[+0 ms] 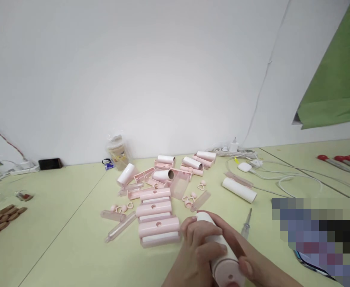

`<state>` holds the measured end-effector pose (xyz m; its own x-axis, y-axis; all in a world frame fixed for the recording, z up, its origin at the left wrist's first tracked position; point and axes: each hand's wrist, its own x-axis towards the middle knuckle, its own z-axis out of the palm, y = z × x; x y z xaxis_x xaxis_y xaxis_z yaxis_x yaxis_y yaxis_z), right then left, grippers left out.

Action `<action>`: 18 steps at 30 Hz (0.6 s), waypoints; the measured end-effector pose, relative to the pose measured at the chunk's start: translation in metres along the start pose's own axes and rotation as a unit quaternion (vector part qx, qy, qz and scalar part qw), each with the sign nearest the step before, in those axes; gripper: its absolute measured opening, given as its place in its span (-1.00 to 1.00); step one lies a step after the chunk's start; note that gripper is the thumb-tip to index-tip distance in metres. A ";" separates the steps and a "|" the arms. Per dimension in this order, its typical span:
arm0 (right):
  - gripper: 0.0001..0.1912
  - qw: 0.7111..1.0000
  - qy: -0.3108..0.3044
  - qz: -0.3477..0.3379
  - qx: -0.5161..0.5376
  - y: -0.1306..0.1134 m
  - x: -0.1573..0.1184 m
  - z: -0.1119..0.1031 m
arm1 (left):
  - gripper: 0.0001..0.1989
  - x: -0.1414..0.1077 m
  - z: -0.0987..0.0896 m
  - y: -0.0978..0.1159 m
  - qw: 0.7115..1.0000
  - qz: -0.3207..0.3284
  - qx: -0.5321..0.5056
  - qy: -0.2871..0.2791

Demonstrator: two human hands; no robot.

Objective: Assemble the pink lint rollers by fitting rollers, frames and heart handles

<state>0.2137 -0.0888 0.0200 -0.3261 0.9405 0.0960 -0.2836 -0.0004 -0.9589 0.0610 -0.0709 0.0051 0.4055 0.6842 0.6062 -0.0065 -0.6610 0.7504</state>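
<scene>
Both my hands are wrapped around a white lint roller refill [204, 217] with a round pink end cap that has a small hole, facing me. My left hand [197, 241] grips it from the left with curled fingers. Along the other side, my right hand [248, 251] closes on it, its thumb near the pink cap. Just left of my hands lie several pink lint roller housings [158, 227] in a row, with white rolls inside. A screwdriver [246, 225] with a clear handle rests beyond my right hand. A loose white roll [239, 190] lies farther back.
Pink frames, clear tubular handles [121, 226] and small heart-shaped rings [129, 205] are scattered behind and left. A bagged cup [118, 154] stands near the wall. White cables [300, 179] and red-handled tools [339, 158] lie right; brown pieces [3, 221] and a phone [50, 164] left.
</scene>
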 end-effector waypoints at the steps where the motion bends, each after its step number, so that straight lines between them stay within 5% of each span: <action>1: 0.02 1.000 -0.015 0.004 0.010 -0.002 0.001 -0.001 | -0.71 0.001 -0.001 0.001 0.997 0.053 0.053 -0.022; 4: 0.12 0.999 -0.040 0.013 0.011 -0.004 0.000 -0.005 | -0.63 0.004 -0.002 -0.001 0.982 0.120 0.137 -0.048; 9: 0.11 0.997 -0.030 0.016 -0.066 0.002 -0.005 -0.010 | -0.57 0.005 -0.002 0.005 0.981 0.114 0.136 -0.081; 14: 0.10 0.992 0.102 -0.076 -0.017 -0.001 0.005 -0.014 | -0.47 0.036 -0.014 0.023 0.987 0.025 0.155 -0.033; 16: 0.09 0.984 0.156 -0.082 0.013 -0.007 0.009 -0.016 | -0.67 0.067 -0.022 0.019 0.953 -0.078 0.291 -0.007; 18: 0.02 0.977 0.194 -0.082 0.034 -0.014 0.011 -0.018 | -0.73 0.099 -0.031 0.006 0.854 -0.146 0.495 -0.065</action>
<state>0.2303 -0.0720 0.0298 0.0905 0.9879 0.1256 -0.3666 0.1503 -0.9182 0.0731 0.0029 0.0779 0.3564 0.8672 0.3478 0.8620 -0.4488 0.2355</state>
